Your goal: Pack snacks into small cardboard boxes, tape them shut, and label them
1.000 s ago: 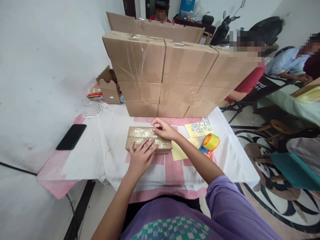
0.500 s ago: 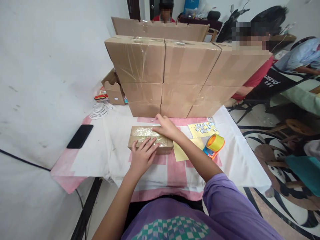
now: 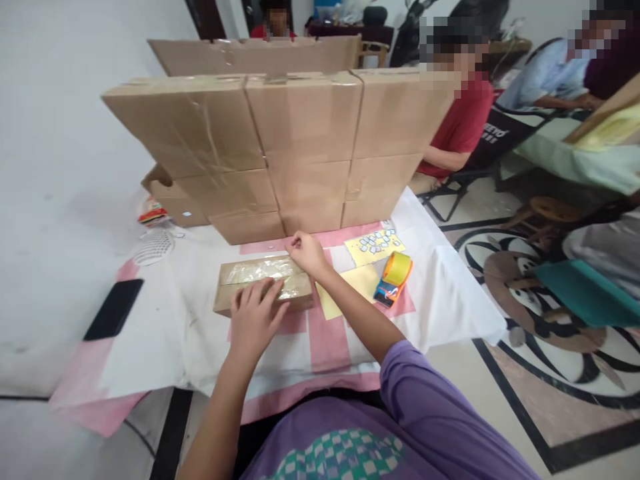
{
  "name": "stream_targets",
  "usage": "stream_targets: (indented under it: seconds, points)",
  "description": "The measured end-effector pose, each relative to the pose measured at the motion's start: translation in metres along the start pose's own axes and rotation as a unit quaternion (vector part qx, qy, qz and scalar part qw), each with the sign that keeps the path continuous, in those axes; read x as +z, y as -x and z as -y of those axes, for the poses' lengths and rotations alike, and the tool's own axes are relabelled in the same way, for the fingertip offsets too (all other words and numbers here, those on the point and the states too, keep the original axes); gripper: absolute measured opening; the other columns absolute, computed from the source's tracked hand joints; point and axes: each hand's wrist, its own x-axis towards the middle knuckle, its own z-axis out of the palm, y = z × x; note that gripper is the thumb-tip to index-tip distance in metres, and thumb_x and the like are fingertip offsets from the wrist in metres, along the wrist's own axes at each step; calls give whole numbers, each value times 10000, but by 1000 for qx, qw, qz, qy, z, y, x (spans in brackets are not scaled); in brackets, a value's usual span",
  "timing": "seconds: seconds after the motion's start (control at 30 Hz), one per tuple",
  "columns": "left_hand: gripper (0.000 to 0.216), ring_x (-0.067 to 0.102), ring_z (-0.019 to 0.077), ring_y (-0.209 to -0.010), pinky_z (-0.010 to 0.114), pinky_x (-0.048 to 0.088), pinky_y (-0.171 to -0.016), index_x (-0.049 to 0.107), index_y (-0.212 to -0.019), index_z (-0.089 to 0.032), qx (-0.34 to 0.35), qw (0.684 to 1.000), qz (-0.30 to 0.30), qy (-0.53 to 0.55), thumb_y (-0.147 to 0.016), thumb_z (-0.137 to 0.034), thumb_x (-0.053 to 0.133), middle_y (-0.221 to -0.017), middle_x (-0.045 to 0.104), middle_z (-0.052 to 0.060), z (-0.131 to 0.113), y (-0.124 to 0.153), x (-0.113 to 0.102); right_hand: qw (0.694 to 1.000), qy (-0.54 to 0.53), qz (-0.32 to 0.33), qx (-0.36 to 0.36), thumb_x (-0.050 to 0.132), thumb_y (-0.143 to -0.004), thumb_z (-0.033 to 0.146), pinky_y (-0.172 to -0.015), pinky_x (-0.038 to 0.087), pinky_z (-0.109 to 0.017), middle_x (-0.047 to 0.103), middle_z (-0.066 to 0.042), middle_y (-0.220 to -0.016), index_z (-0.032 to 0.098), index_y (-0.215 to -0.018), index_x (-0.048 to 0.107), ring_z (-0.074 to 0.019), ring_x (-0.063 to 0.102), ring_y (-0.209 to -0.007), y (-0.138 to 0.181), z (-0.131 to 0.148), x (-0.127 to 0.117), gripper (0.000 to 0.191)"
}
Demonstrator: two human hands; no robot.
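Observation:
A small cardboard box (image 3: 233,280) lies on the table in front of me, with clear shiny tape along its top. My left hand (image 3: 256,313) rests on the near side of the box, its fingers spread over the taped top. At the box's far right corner is my right hand (image 3: 307,255), fingers curled in and closed; whatever may be between them is hidden. To the right, a tape dispenser (image 3: 393,280) with a yellow roll and orange-and-blue body sits beside a plain yellow sheet (image 3: 333,303). Behind that sheet is a yellow card (image 3: 375,247) holding several small white pieces.
A stacked wall of taped cartons (image 3: 305,127) rises across the table's back. On the left are a black phone (image 3: 114,309), a white perforated piece (image 3: 154,247) and an open carton (image 3: 177,200). A person in red (image 3: 465,127) sits beyond the right side; other people are farther back.
The view has swung right, so the table things appear farther left. My right hand has curled its fingers, which were stretched out over the box top. My left hand stays on the box.

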Motion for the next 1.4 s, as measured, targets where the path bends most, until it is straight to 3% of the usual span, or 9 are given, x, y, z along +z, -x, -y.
stream_targets:
  seconds: [0.1, 0.17, 0.27, 0.4, 0.5, 0.63, 0.8, 1.03, 1.4]
  points:
    - [509, 584, 300, -1313, 468, 309, -1144, 531, -1506, -325, 32, 999, -10, 5, -1000, -370, 553, -1495, 606, 97, 5, 3, 6, 999, -19, -28, -21, 586, -938, 353, -725, 429, -262, 677, 3, -834, 227, -880, 596, -168, 633, -805, 13, -19, -17, 138]
    - [557, 590, 293, -1312, 458, 310, -1147, 474, -1548, -343, 40, 999, -19, 10, -998, -359, 560, -1499, 603, 93, 10, 6, 9, 999, -19, -36, -23, 574, -932, 313, -729, 441, -265, 678, -5, -825, 223, -859, 603, -170, 635, -788, 21, -39, -42, 120]
    - [564, 608, 307, -1277, 466, 325, -1130, 496, -1531, -356, 38, 998, -39, 12, -979, -356, 607, -1439, 641, 100, 14, 8, 15, 996, -9, -87, -20, 554, -901, 242, -767, 462, -279, 710, -32, -850, 207, -840, 631, -181, 652, -802, 29, -82, -105, 105]
    - [558, 628, 317, -1216, 483, 334, -1109, 532, -1501, -353, 41, 997, -69, -1, -956, -337, 653, -1377, 660, 116, 17, 10, 25, 972, 27, -232, 26, 531, -910, 297, -746, 475, -303, 721, -70, -843, 179, -861, 661, -202, 648, -772, 32, -159, -206, 182]
    - [648, 637, 339, -1159, 502, 350, -1079, 468, -1549, -293, 36, 995, -93, -28, -939, -357, 677, -1327, 675, 158, 21, 14, 35, 960, 85, -252, 86, 519, -926, 319, -756, 486, -319, 727, -92, -852, 156, -892, 688, -210, 644, -776, 34, -213, -248, 238]
    - [670, 662, 339, -1083, 492, 378, -1018, 481, -1512, -226, 38, 991, -126, -33, -900, -361, 720, -1259, 717, 172, 30, 19, 47, 972, 111, -182, 102, 542, -902, 225, -798, 497, -306, 755, -102, -923, 134, -937, 740, -191, 641, -785, 23, -259, -242, 221]
    - [524, 675, 319, -1043, 475, 370, -1007, 588, -1362, -248, 51, 986, -157, -32, -870, -352, 736, -1236, 744, 132, 35, 19, 55, 978, 145, -104, 105, 560, -915, 158, -868, 497, -289, 728, -104, -1009, 136, -1112, 773, -189, 650, -873, -11, -280, -219, 291]
    - [517, 652, 286, -1006, 428, 357, -994, 622, -1354, -214, 61, 975, -208, -38, -886, -415, 712, -1184, 763, 128, 31, 16, 60, 974, 212, -18, 80, 666, -881, 145, -976, 487, -319, 601, -133, -1175, 164, -1171, 770, -236, 613, -1061, -41, -283, -222, 309]
    - [562, 640, 287, -1035, 418, 299, -1013, 592, -1402, -270, 41, 977, -208, -20, -884, -456, 704, -1212, 751, 101, 36, 17, 71, 955, 281, 89, 9, 600, -867, 108, -1008, 403, -396, 560, -155, -1361, 213, -1196, 791, -291, 491, -1140, -30, -264, -218, 394]
